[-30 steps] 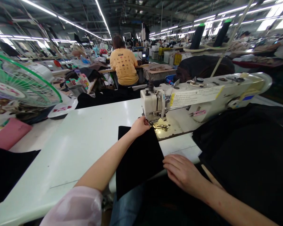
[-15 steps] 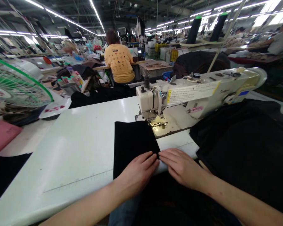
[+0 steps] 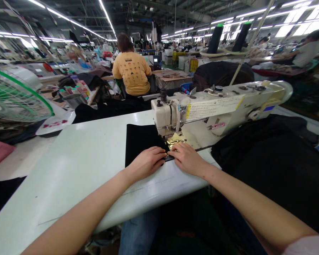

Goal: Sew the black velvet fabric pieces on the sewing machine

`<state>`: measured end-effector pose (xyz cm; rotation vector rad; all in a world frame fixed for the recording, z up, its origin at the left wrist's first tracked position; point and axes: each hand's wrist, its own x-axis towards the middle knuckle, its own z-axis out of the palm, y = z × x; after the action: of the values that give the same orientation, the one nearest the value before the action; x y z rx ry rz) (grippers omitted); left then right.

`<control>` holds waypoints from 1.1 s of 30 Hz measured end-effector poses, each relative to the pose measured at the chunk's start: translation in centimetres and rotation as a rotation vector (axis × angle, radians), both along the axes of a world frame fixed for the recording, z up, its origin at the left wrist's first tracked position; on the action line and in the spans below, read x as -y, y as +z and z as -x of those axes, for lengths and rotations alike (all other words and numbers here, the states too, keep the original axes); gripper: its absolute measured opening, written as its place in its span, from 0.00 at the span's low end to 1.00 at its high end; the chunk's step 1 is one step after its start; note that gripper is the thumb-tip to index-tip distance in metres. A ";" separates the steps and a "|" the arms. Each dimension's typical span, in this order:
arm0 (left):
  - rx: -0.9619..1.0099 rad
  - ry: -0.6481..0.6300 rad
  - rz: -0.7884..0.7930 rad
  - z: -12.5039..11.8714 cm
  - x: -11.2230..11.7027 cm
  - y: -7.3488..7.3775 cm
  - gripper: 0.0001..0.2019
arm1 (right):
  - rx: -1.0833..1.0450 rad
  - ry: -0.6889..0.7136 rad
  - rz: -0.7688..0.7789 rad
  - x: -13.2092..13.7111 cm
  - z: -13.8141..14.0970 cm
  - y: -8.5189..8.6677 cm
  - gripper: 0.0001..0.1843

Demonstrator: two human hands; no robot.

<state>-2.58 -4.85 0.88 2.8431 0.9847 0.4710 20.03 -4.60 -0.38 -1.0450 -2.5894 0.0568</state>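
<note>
A piece of black fabric (image 3: 139, 140) lies on the white sewing table (image 3: 93, 156), its right edge running up to the needle area of the sewing machine (image 3: 166, 118). My left hand (image 3: 149, 161) rests over the fabric's near right corner, with fingers closed on its edge. Close beside it, my right hand (image 3: 186, 157) has its fingertips pinched at the same edge, just in front of the brass-coloured needle plate (image 3: 177, 141). The fingertips of both hands almost meet. What lies under the palms is hidden.
A large heap of black fabric (image 3: 263, 166) lies to the right of the machine. A green-rimmed fan (image 3: 18, 95) stands at the left. Dark thread cones (image 3: 215, 39) rise behind the machine. A person in a yellow shirt (image 3: 133, 72) sits ahead, facing away.
Both hands have moved forward toward the needle, pushing the black fabric along with them. Its far end now lies farther beyond the needle, to the left of the machine head.
</note>
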 end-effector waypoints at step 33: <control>-0.088 0.154 -0.207 3.7 0.6 1.6 0.14 | -0.207 -0.695 0.387 12.0 -19.5 2.5 0.06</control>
<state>-6.32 -5.49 2.52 3.0057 1.2462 0.4912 39.54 -16.57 2.14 -1.9041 -1.9440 0.4741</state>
